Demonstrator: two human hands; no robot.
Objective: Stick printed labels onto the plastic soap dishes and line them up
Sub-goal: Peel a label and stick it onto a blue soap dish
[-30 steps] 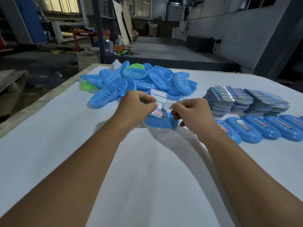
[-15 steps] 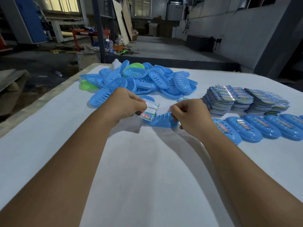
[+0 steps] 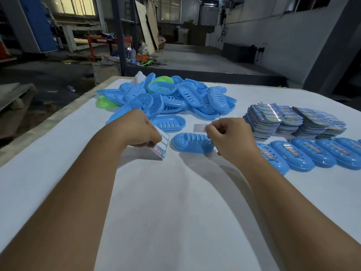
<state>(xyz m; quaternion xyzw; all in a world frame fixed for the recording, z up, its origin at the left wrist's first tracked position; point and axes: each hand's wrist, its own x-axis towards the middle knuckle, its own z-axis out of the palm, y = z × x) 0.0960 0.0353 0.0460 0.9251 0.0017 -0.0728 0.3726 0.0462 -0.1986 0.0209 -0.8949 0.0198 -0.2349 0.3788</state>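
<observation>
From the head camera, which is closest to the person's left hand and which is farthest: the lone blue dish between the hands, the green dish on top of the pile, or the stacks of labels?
Measured from the left hand:
1. Lone blue dish, just to its right, between the hands.
2. Green dish, farther back on top of the pile.
3. Stacks of labels, far right, beyond the right hand.

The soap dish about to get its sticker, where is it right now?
In the head view the blue soap dish lies upside down on the white table, between the left hand and right hand.

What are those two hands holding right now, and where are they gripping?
The left hand pinches a printed label by its upper edge. The right hand pinches a pale backing strip at its right end.
</observation>
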